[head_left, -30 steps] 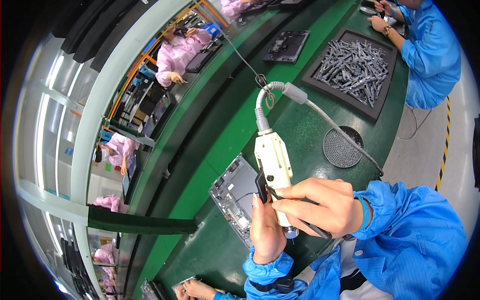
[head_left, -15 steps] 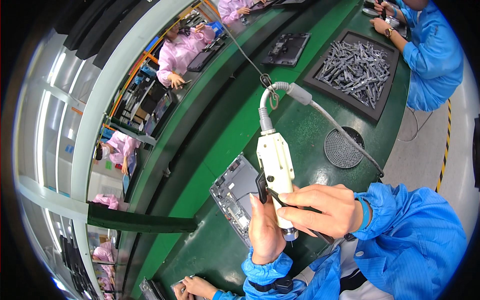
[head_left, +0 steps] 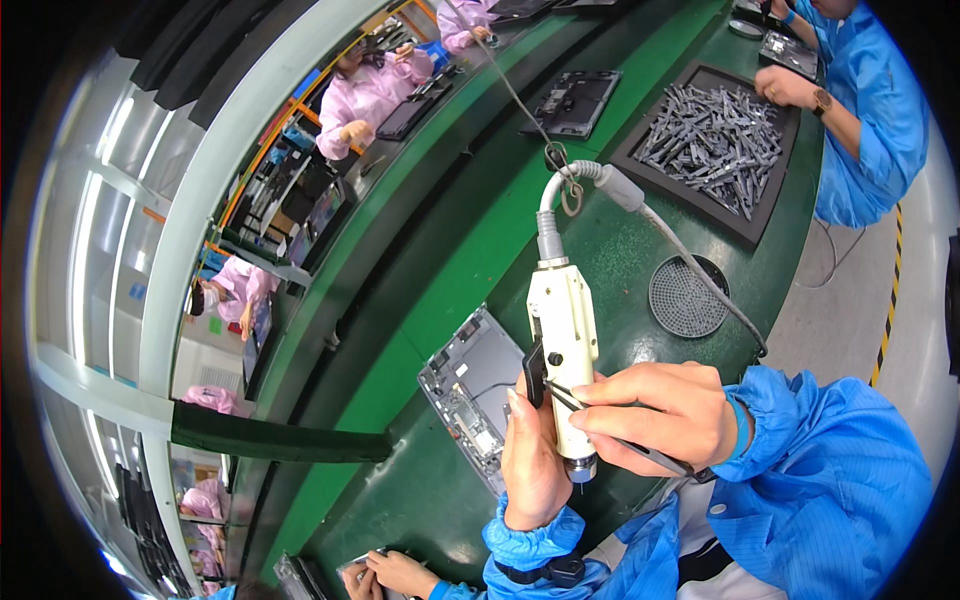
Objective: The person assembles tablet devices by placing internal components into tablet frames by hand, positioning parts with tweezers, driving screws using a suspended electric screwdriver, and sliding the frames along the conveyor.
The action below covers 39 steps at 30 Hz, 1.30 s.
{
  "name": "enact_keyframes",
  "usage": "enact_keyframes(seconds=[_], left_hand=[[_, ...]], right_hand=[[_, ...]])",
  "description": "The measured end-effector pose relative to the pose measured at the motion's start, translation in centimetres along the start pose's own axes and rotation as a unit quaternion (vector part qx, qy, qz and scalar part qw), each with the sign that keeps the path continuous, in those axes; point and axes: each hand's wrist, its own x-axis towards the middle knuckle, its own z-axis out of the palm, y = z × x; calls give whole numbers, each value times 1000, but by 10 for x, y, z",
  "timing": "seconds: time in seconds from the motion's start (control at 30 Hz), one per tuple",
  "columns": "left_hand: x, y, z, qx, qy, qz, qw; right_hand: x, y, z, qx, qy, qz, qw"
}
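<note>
My left hand (head_left: 537,470), palm up, pinches a small black part (head_left: 535,374) between thumb and fingers; most of those fingers are hidden. My right hand (head_left: 665,412) is closed on a pair of dark tweezers (head_left: 645,453), tips pointing at the black part. Whether they touch it I cannot tell. A cream electric screwdriver (head_left: 565,320) hangs bit down from a hook between my hands, and my right fingertips overlap its lower body. Left of it, an opened grey device housing (head_left: 465,385) with a circuit board lies on the green bench.
A dark tray (head_left: 700,220) heaped with small grey parts and a round perforated dish (head_left: 688,297) stand on the bench (head_left: 590,240). Another housing (head_left: 572,103) lies farther back. A co-worker in blue (head_left: 870,130) is at far right; another person's hands (head_left: 385,573) work at lower left.
The screwdriver has swung slightly right and down. My right hand has shifted a little right with the tweezers. The far-right co-worker's hand has moved to a device on the bench.
</note>
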Motion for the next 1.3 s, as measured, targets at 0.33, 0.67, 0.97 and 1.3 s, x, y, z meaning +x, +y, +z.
enact_keyframes(seconds=[0.33, 0.67, 0.97, 1.3], left_hand=[[0, 0, 2, -4, -8, 17, 1000], [-2, 0, 3, 35, -1, 7, 999], [-3, 0, 1, 46, -4, -4, 999], [-4, -4, -3, 86, -6, 16, 996]], right_hand=[[10, -1, -8, 63, -8, 52, 997], [14, -1, -9, 31, -23, 42, 998], [11, -4, -5, -2, -14, 29, 999], [13, -5, -6, 7, 12, 52, 999]])
